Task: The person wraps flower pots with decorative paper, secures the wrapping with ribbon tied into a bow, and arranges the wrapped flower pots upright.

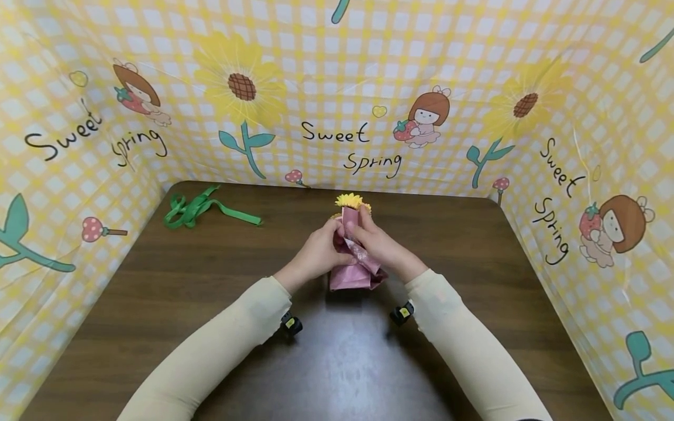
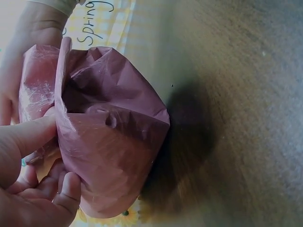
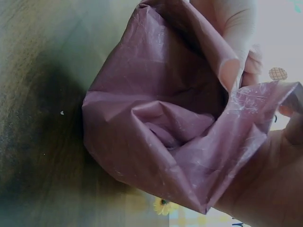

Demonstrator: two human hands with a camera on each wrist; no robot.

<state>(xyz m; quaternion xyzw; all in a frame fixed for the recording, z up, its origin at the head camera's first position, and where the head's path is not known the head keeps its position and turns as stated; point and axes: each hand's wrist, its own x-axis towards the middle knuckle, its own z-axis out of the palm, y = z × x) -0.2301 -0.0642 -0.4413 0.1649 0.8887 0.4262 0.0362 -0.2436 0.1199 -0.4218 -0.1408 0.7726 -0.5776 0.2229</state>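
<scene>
A small bunch of yellow flowers [image 1: 350, 200] shows above pink wrapping paper [image 1: 351, 277], which is folded and creased around it. My left hand [image 1: 317, 251] grips the paper from the left, its thumb across the front. On the other side, my right hand [image 1: 386, 241] holds the paper's folded edge with thumb and fingers. In the left wrist view the wrapping paper [image 2: 113, 151] gapes open at its lower end, with the left thumb [image 2: 35, 135] pressed on a fold. The right wrist view shows the crumpled inside of the paper [image 3: 165, 123]; the flower stems are hidden.
A loose tangle of green ribbon [image 1: 197, 207] lies on the far left of the dark wooden table [image 1: 253, 374]. A yellow checked cloth [image 1: 326, 70] with printed flowers and figures stands around the back and both sides.
</scene>
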